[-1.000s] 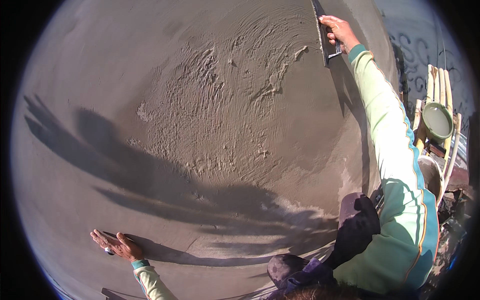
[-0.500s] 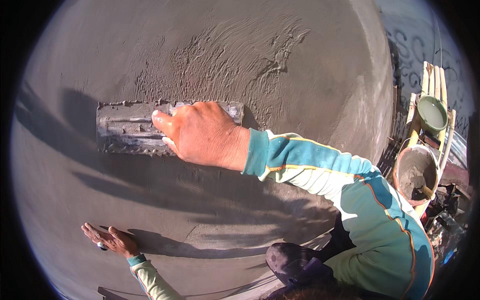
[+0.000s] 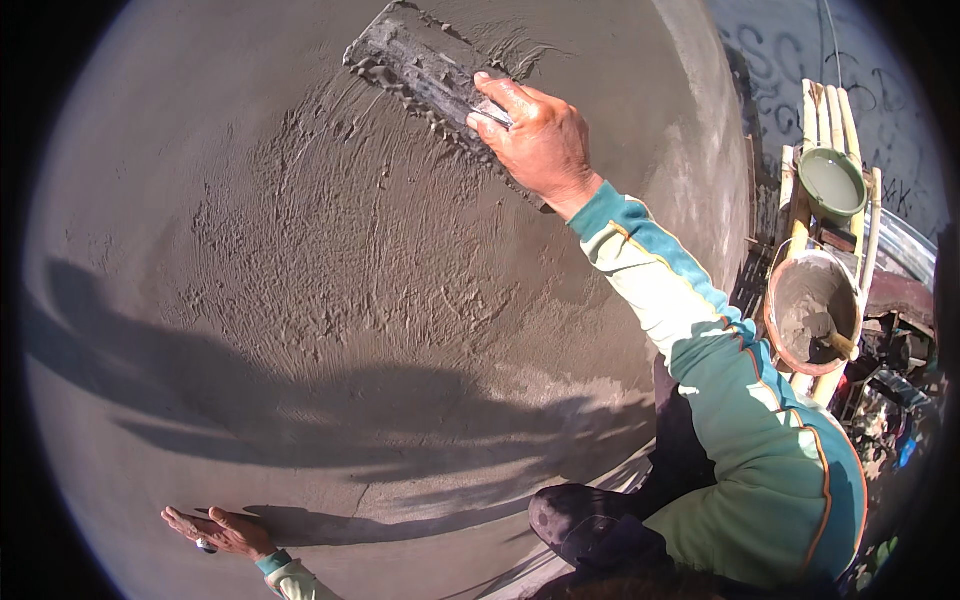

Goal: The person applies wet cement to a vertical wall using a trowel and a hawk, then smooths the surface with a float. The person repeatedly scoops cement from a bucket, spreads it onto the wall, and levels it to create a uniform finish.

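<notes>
My right hand is closed round the handle of a rectangular plastering trowel, high on the grey wall. The trowel's blade lies tilted against the surface, smeared with wet mortar, and lumps of mortar cling along its edges. Below it spreads a rough, ridged patch of fresh mortar. At the lower left, my left hand is stretched out by the smoother part of the wall, its fingers extended and gripping nothing. A small shiny pale thing, too small to make out, shows at those fingers.
On the right, pale bamboo poles carry a green bowl of greyish liquid. Nearer is a bucket with mortar and a wooden-handled tool inside. Mixed clutter lies beyond it. My bent knee is close to the wall.
My right hand has swept the trowel up the wall, and the blade has turned to a slant. Rough mortar shows where it was. My left hand appears lower as the view has shifted.
</notes>
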Demonstrator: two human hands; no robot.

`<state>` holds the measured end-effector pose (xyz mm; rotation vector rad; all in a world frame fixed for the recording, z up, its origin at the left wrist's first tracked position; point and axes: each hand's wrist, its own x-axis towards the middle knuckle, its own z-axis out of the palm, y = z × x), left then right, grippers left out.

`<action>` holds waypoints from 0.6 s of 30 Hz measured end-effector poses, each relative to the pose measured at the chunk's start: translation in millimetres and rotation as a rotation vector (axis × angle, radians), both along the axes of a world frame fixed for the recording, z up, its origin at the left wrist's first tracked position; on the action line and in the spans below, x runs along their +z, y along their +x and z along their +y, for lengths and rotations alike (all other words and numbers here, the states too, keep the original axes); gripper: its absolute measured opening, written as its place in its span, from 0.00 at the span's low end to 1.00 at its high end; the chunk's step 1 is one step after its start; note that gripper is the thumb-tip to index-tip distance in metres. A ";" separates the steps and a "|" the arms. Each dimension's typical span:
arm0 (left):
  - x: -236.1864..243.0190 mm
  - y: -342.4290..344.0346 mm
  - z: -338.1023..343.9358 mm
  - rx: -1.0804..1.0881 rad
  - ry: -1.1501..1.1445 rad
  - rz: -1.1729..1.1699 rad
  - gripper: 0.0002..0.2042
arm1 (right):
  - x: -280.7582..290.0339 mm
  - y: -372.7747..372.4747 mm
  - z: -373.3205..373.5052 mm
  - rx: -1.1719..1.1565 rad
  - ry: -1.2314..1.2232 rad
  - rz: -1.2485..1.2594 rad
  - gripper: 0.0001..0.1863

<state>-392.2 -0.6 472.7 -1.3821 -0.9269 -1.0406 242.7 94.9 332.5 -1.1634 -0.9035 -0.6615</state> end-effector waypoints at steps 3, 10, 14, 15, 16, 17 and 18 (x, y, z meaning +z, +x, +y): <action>2.6 6.0 -0.1 0.016 0.009 -0.022 0.43 | -4.1 76.7 35.5 -0.015 0.004 0.175 0.23; -0.5 -11.9 8.1 0.082 0.017 -0.024 0.44 | -59.4 307.2 97.9 0.130 -0.060 0.453 0.28; 7.2 -9.7 -4.1 0.106 0.003 -0.015 0.44 | -180.6 295.3 103.2 0.436 -0.109 1.040 0.13; 5.8 -8.0 0.9 0.098 -0.010 -0.018 0.44 | -222.0 294.3 99.8 0.475 -0.070 1.118 0.12; 4.3 -6.2 3.5 0.093 -0.023 -0.021 0.44 | -257.6 287.8 94.8 0.430 -0.109 1.305 0.12; 7.5 -7.1 -5.5 0.090 -0.014 -0.033 0.44 | -275.5 287.1 86.8 0.435 -0.136 1.387 0.12; 6.1 -4.7 -6.2 0.099 -0.010 -0.024 0.44 | -285.3 280.1 80.2 0.432 -0.189 1.480 0.11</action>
